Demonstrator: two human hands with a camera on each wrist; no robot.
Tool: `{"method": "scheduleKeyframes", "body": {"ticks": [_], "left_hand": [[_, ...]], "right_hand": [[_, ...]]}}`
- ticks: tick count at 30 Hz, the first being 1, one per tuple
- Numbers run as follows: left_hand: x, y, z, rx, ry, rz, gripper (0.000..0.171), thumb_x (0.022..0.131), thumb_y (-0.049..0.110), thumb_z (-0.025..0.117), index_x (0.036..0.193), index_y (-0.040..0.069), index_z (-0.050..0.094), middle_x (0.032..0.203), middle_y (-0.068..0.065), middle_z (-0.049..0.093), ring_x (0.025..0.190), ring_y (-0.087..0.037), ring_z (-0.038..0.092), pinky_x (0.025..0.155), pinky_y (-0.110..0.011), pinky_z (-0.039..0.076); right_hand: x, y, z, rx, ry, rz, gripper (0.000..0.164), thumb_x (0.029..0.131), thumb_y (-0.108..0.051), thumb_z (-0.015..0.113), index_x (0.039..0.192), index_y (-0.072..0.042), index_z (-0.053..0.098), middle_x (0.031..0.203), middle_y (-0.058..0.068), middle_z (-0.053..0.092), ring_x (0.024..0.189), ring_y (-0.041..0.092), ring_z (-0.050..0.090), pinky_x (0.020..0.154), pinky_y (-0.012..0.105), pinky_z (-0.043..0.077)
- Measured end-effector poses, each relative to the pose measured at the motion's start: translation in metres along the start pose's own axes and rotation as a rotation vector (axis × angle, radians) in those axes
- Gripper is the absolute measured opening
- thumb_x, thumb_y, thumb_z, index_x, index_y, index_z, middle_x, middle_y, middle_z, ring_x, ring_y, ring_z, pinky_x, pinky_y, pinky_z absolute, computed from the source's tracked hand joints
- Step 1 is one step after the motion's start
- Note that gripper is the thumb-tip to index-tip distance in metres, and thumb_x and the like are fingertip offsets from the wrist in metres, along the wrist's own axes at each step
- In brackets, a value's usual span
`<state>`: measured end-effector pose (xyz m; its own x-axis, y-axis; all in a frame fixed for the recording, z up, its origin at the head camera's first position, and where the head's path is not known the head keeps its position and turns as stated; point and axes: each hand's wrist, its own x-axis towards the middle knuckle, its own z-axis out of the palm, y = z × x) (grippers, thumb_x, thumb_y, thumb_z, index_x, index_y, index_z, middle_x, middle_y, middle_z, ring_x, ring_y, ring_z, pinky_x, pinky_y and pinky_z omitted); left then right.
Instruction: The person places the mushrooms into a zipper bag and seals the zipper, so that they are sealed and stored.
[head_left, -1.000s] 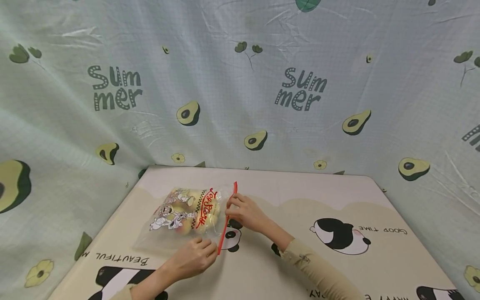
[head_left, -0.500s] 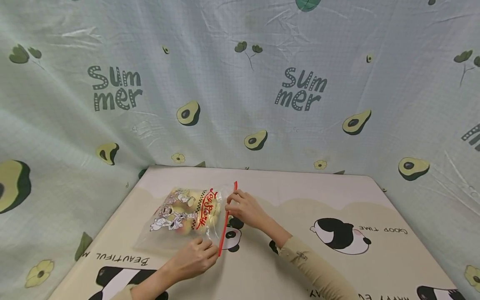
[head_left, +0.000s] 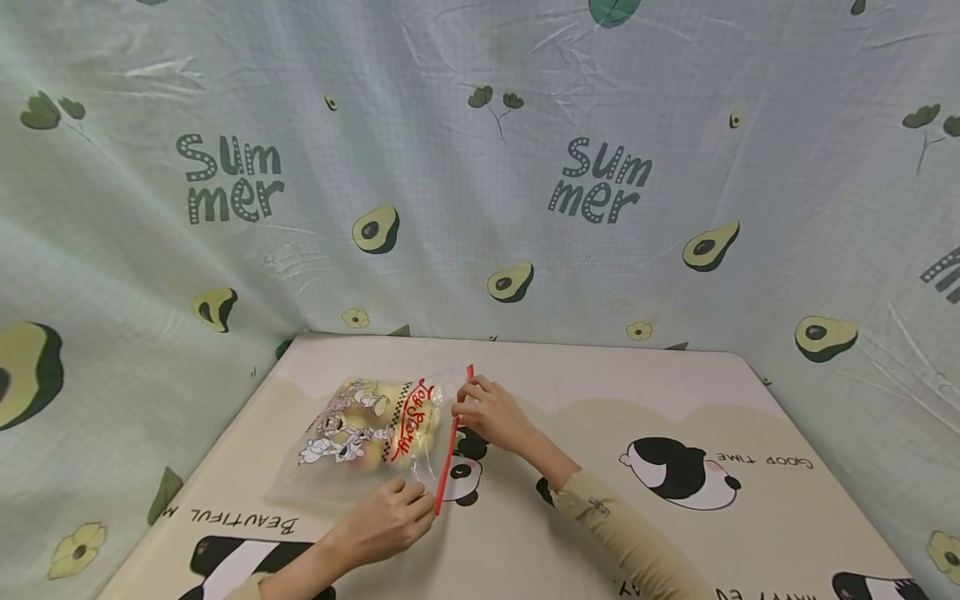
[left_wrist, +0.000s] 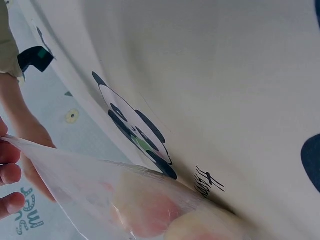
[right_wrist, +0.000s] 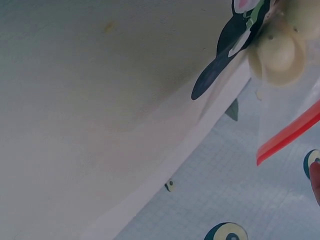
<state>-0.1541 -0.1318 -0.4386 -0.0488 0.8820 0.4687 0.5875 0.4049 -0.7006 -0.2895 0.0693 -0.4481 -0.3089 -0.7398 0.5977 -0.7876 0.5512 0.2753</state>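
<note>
A clear zip bag (head_left: 360,429) with cartoon prints and red lettering lies on the table, holding several round yellow-and-pink fruits (left_wrist: 145,207) that look like peaches. Along its right-hand opening runs a red zip strip (head_left: 447,467). My left hand (head_left: 386,521) pinches the bag's edge near the strip's near end; its fingertips (left_wrist: 9,172) show at the left wrist view's edge. Farther up, my right hand (head_left: 495,414) has curled fingers and thumb on the strip toward its far end. In the right wrist view, only one fingertip (right_wrist: 315,182) appears, below the strip.
The table (head_left: 562,533) has a pale cover printed with pandas and lettering. Behind and to both sides hangs a light green curtain (head_left: 450,167) with avocado prints, meeting the table's back edge.
My right hand has slid slightly along the red strip toward its far end. The left hand stays at the near corner, and the bag lies almost where it was.
</note>
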Motion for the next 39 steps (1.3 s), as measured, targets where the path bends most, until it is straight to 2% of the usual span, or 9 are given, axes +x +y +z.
{"method": "scheduleKeyframes", "body": {"ticks": [17,25,33,39], "left_hand": [[0.002,-0.001,-0.001,-0.004,0.008,0.007,0.050,0.095,0.011,0.021,0.069,0.017,0.063,0.063,0.006,0.049,0.058,-0.009,0.044,0.048,-0.022,0.030],[0.002,0.000,-0.001,0.001,0.022,0.005,0.050,0.095,0.010,0.021,0.067,0.017,0.061,0.061,0.006,0.048,0.057,-0.009,0.042,0.048,-0.022,0.029],[0.002,0.000,-0.001,0.005,0.018,0.000,0.050,0.095,0.010,0.021,0.067,0.017,0.062,0.062,0.006,0.049,0.057,-0.009,0.043,0.048,-0.022,0.029],[0.002,0.001,0.000,0.014,0.021,0.001,0.051,0.095,0.010,0.020,0.068,0.016,0.063,0.062,0.005,0.050,0.057,-0.009,0.043,0.048,-0.022,0.029]], "right_hand": [[0.002,0.005,0.001,0.005,-0.042,0.061,0.010,0.075,-0.025,0.069,0.083,-0.026,0.062,0.090,-0.007,0.058,0.091,0.012,0.047,0.065,0.020,0.044],[0.004,0.010,0.008,0.021,-0.051,0.110,0.011,0.075,-0.023,0.069,0.082,-0.026,0.062,0.088,-0.007,0.057,0.089,0.011,0.047,0.063,0.020,0.044],[0.007,0.015,0.012,0.023,-0.028,0.125,0.012,0.073,-0.022,0.070,0.079,-0.025,0.061,0.086,-0.007,0.058,0.087,0.012,0.047,0.059,0.021,0.043],[0.007,0.017,0.016,0.019,-0.055,0.158,0.011,0.074,-0.024,0.070,0.079,-0.026,0.060,0.087,-0.007,0.059,0.088,0.012,0.047,0.059,0.020,0.043]]}}
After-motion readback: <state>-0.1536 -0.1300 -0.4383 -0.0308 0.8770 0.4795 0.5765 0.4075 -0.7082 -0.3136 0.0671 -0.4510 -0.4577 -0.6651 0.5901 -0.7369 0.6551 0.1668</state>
